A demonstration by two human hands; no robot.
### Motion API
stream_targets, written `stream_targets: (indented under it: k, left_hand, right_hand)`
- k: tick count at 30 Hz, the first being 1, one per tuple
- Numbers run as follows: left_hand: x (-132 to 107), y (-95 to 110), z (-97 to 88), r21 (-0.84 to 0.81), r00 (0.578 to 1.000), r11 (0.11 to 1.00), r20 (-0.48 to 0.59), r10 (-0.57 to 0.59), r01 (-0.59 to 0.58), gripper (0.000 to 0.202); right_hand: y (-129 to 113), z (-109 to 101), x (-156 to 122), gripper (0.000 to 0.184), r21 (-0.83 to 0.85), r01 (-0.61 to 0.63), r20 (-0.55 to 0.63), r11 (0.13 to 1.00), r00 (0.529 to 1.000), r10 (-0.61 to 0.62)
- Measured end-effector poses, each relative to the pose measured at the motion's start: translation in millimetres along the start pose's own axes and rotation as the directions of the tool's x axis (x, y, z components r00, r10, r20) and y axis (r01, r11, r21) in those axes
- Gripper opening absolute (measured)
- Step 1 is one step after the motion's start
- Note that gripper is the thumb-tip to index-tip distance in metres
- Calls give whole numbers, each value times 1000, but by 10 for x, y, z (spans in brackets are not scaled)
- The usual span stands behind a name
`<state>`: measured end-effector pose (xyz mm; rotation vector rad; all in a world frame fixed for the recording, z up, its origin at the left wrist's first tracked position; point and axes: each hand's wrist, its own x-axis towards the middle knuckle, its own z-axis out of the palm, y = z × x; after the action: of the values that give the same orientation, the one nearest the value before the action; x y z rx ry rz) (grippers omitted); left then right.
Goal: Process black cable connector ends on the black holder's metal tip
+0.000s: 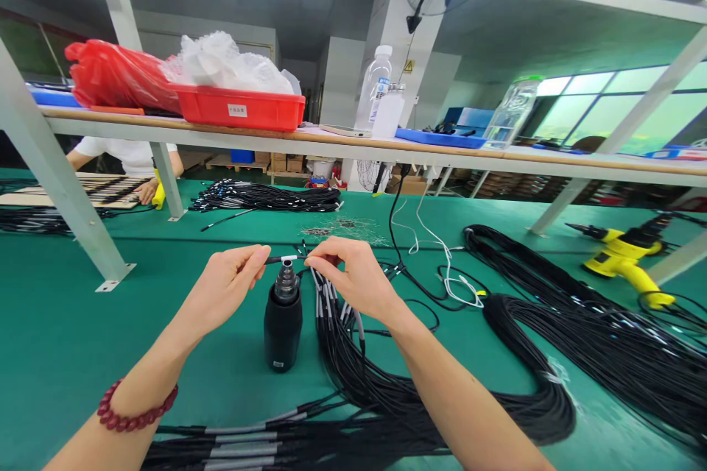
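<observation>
L hand (226, 285) and R hand (353, 278): fingers pinched on opposite ends of cable tip (275, 260). White sleeve (288, 258) sits just over black cylinder tool (283, 320), upright on tabletop (66, 338). Advice: keep tip taut, level, and fingers off the nozzle. Cable bundle (353, 375) is under R wrist.

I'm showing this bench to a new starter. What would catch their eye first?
At centre, the left hand and right hand pinch a thin black cable above a black cylindrical tool standing upright on the green table. Coils of black cable sprawl to the right, a yellow tool beyond them; a red bin sits on the shelf, upper left.
</observation>
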<state>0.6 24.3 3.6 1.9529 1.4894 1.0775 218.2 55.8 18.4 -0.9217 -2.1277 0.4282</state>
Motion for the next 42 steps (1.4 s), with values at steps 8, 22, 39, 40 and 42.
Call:
stream_targets:
  k: [8, 22, 39, 40, 42]
  left_hand:
    - [21, -1, -3, 32, 999, 999, -46, -4, 5, 38]
    - [0, -28, 7, -42, 1000, 999, -12, -29, 28, 58]
    - [-230, -479, 31, 120, 993, 991, -106, -51, 64, 32]
    - [-320, -625, 53, 173, 998, 983, -9, -65, 66, 32]
    - [-547, -944, 120, 277, 965, 957, 216, -148, 85, 26]
  right_hand:
    - [32, 28, 36, 12, 19, 1, -12, 1000, 1000, -1]
    - [40, -45, 25, 24, 35, -4, 113, 999, 994, 0]
    - [925, 148, -94, 33, -31, -422, -206, 906, 890, 407]
    - [1079, 170, -188, 35, -49, -483, -210, 874, 860, 464]
    - [1330, 237, -432, 34, -72, -570, -174, 818, 815, 553]
